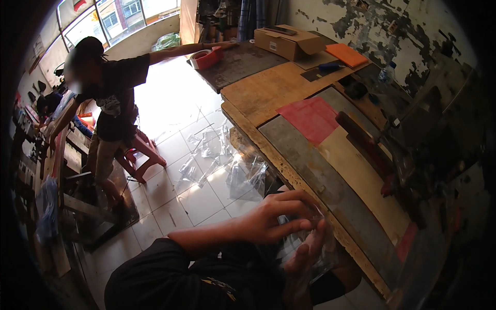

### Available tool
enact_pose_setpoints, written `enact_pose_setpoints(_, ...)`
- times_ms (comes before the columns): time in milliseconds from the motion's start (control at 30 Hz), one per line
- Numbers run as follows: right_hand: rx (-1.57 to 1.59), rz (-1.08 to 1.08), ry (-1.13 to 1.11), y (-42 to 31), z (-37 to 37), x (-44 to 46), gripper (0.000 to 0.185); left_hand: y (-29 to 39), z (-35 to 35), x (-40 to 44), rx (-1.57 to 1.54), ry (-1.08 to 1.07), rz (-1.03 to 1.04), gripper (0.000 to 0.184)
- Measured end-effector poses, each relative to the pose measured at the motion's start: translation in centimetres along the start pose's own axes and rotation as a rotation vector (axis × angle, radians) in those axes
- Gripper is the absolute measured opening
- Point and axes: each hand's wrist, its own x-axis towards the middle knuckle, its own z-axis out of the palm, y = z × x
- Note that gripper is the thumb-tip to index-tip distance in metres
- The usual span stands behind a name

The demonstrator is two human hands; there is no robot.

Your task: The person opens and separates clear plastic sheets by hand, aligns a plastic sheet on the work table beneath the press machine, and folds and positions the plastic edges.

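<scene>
My left hand (284, 214) reaches in from the left, its fingers curled and pinching at the top of a clear plastic bag (326, 256). Below it, my right hand (307, 253) is closed round the same thin, crumpled plastic, partly hidden behind it. The two hands nearly touch, over my lap beside the table's near edge. Whether anything lies inside the bag I cannot make out.
The wooden worktable (253, 106) bears a red sheet (312, 120), a long dark-handled press arm (361, 142), a cardboard box (284, 44) and a red tape roll (206, 58). Clear plastic bags (243, 173) litter the tiled floor. Another person (116, 82) stands by a red stool (144, 155).
</scene>
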Motion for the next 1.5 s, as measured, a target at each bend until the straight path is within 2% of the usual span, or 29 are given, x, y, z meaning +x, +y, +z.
enact_pose_setpoints(133,0.068,0.047,0.011,0.3,-0.4,-0.4,0.059,0.1,0.1,0.2,-0.008,-0.003,-0.031,0.016)
enact_pose_setpoints(200,0.230,0.110,-0.098,0.1,-1.3,-0.4,0.066,0.0,0.1,0.3,-0.009,-0.015,-0.035,0.016)
enact_pose_setpoints(333,0.254,0.102,-0.158,0.3,-2.2,0.2,0.068,-0.1,0.0,0.5,-0.029,-0.020,-0.030,0.018)
enact_pose_setpoints(433,0.129,0.073,-0.213,-0.3,-2.3,0.9,0.069,-0.3,-0.2,0.4,-0.002,-0.021,-0.032,0.020)
enact_pose_setpoints(500,0.142,0.123,-0.243,0.1,-2.6,0.8,0.068,-0.8,-0.3,0.2,0.015,-0.017,-0.035,0.022)
enact_pose_setpoints(567,0.132,0.064,-0.212,0.7,-2.6,0.6,0.066,-1.4,-0.3,0.2,-0.180,0.002,-0.051,0.025)
enact_pose_setpoints(600,0.123,0.006,-0.180,0.9,-2.6,0.7,0.065,-1.3,-0.6,0.2,-0.178,0.004,-0.051,0.025)
enact_pose_setpoints(667,0.191,0.002,-0.186,0.4,-2.5,1.2,0.065,-0.9,-1.3,0.4,-0.332,-0.029,-0.298,0.026)
enact_pose_setpoints(767,0.338,0.058,-0.230,0.7,-2.7,0.7,0.065,-1.1,-1.2,0.8,-0.430,-0.007,-0.285,0.028)
enact_pose_setpoints(800,0.419,0.118,-0.269,1.0,-2.7,0.5,0.066,-1.1,-1.4,0.9,-0.430,-0.007,-0.285,0.028)
enact_pose_setpoints(900,0.388,0.077,-0.248,1.4,-2.4,0.3,0.067,-1.5,-2.3,1.2,-0.149,-0.223,-0.184,0.029)
enact_pose_setpoints(1033,0.403,0.079,-0.243,1.2,-2.3,0.2,0.068,-2.3,-2.0,0.7,-0.187,-0.178,-0.231,0.028)
enact_pose_setpoints(1133,0.399,0.157,-0.267,0.6,-2.7,0.3,0.067,-2.4,-2.2,0.6,-0.204,-0.177,-0.288,0.026)
enact_pose_setpoints(1233,0.362,0.199,-0.291,0.8,-2.6,0.1,0.068,-2.1,-2.1,0.8,-0.139,-0.159,-0.255,0.024)
enact_pose_setpoints(1300,0.428,0.085,-0.169,1.1,-1.8,0.4,0.070,-2.0,-1.9,0.9,-0.131,-0.142,-0.244,0.022)
enact_pose_setpoints(1500,0.499,0.056,-0.145,1.6,-1.2,0.4,0.069,-1.6,-1.4,0.9,-0.131,-0.100,-0.226,0.020)
